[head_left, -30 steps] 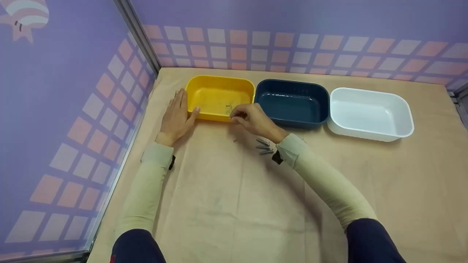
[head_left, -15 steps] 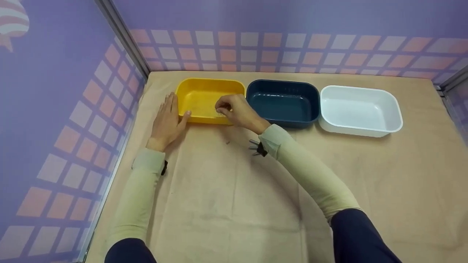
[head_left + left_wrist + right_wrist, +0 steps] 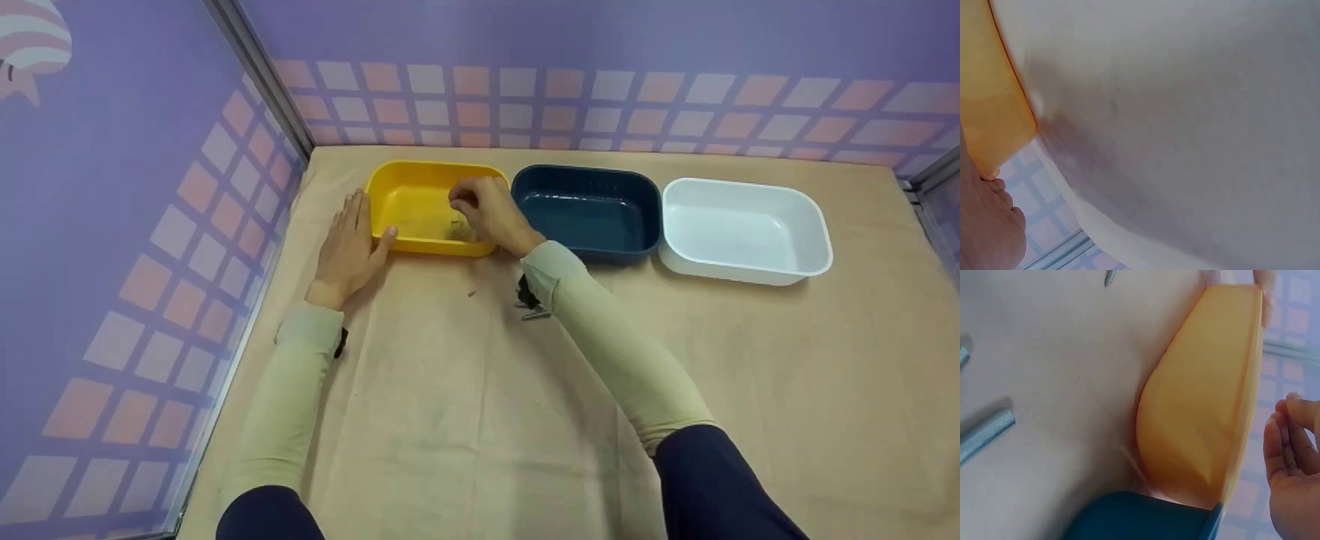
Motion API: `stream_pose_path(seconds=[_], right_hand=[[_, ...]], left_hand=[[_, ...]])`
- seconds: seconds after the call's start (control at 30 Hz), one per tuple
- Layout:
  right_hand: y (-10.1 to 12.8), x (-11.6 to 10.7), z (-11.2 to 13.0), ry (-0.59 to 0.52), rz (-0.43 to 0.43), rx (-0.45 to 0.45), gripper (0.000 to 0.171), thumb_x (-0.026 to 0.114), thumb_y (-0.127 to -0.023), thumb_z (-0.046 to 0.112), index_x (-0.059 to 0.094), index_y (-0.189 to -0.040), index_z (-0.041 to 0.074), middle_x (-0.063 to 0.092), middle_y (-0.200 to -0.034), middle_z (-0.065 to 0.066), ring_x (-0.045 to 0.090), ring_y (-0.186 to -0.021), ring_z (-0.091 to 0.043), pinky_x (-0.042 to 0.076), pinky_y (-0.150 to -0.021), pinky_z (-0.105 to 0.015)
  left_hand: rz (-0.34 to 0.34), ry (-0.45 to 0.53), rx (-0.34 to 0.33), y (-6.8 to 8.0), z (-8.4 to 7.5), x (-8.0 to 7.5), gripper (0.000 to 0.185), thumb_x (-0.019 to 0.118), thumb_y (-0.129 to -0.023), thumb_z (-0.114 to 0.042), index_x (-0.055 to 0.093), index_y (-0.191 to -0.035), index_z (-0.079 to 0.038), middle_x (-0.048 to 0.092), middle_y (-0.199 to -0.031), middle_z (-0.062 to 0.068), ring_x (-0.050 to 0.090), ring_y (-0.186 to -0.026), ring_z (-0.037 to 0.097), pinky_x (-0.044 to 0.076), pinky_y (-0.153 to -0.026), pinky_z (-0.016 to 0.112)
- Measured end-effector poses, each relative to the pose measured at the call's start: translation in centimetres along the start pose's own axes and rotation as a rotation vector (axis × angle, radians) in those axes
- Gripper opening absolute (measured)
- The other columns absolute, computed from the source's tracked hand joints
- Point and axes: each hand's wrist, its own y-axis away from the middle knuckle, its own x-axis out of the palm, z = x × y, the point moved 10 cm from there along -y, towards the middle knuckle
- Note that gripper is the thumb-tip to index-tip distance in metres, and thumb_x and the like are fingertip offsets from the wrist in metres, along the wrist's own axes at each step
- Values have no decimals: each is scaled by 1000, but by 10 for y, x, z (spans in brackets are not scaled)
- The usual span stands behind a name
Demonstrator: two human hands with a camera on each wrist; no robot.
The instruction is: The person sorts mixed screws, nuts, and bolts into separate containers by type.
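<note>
left hand (image 3: 346,247) lies flat, fingers straight, against the yellow tub (image 3: 409,202); right hand (image 3: 487,214) hovers above it, fingers loosely curled, holding nothing.

A staged recording booth is showing here: purple checkered panels (image 3: 525,97) on metal framing are enclosing a paper-covered table (image 3: 480,420) bearing three plastic sorting tubs and loose screws (image 3: 532,311).

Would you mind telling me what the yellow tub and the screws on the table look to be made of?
Yellow tub: probably moulded plastic, with smooth, evenly coloured walls, rounded corners and a soft sheen. Screws: seemingly metal, silvery grey, with fine threads visible in the right wrist view.
</note>
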Motion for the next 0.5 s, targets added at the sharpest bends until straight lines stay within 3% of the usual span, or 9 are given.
stream_pose_path(seconds=[0.27,0.5], right_hand=[[-9,-11,-10,17,-65,73,18,63,-108,10,77,-117,5,75,-111,-6,64,-95,-17,59,-92,-24],[-10,-15,-10,17,-72,73,18,63,-108,9,77,-118,5,74,-110,-6,65,-95,-17,60,-92,-25]], left_hand=[[6,1,-3,0,1,2,87,37,-113,-55,10,-168,6,9,-178,24,8,-167,39,8,-135,55],[-8,5,2,1,0,-1,86,38,-113,-53,11,-168,8,10,-177,26,10,-166,41,9,-135,55]])
